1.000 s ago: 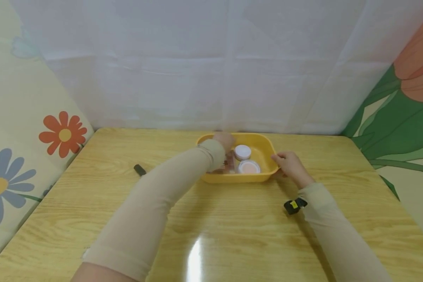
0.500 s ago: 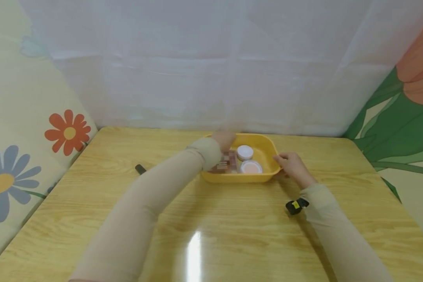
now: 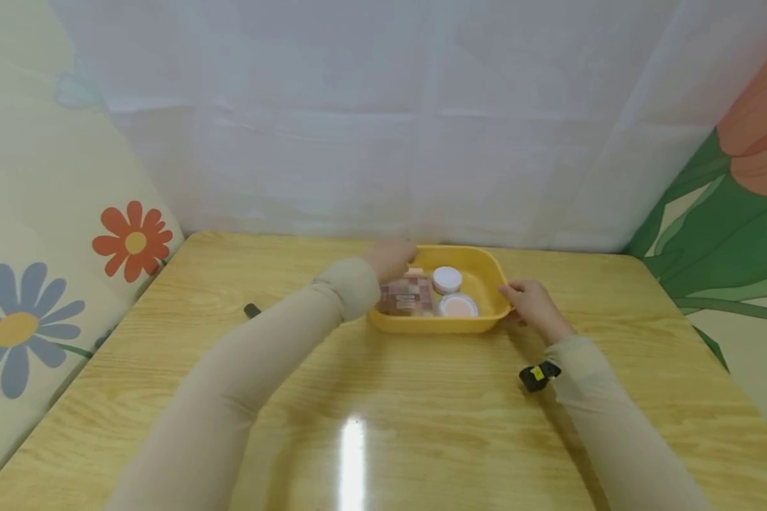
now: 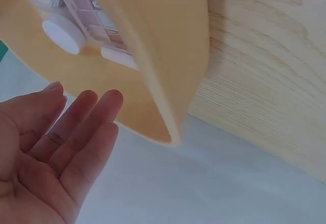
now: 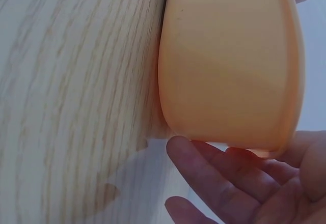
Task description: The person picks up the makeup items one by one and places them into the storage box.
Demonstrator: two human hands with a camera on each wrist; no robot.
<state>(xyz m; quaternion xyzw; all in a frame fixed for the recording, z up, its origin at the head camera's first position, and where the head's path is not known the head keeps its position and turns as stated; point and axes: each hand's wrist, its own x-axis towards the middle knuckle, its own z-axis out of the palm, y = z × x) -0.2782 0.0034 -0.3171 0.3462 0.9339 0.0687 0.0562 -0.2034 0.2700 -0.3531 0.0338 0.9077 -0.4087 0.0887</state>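
Observation:
A yellow plastic basket (image 3: 434, 324) stands on the table near its back edge. My right hand (image 3: 532, 301) grips its right end, thumb at the rim and fingers against the end wall. My left hand (image 3: 391, 259) is over the back left corner; in the left wrist view its fingers are loosely bent with nothing between them. Inside the basket lie a multi-pan makeup palette (image 3: 406, 297), a round white-lidded container (image 3: 447, 278), a round compact with a peach centre (image 3: 458, 306) and a small pale block (image 4: 119, 57). The left hand partly hides the basket's left end.
The wood-grain table (image 3: 383, 397) extends in front of the basket. A black stick-like item (image 3: 252, 310) lies at the left, partly behind the left sleeve. A white cloth (image 3: 358, 142) hangs along the back edge. A small black device (image 3: 535, 376) is strapped to the right wrist.
My left hand has drawn back leftward from inside the basket, uncovering more of the palette and the pale block. The right hand keeps its grip on the basket's end.

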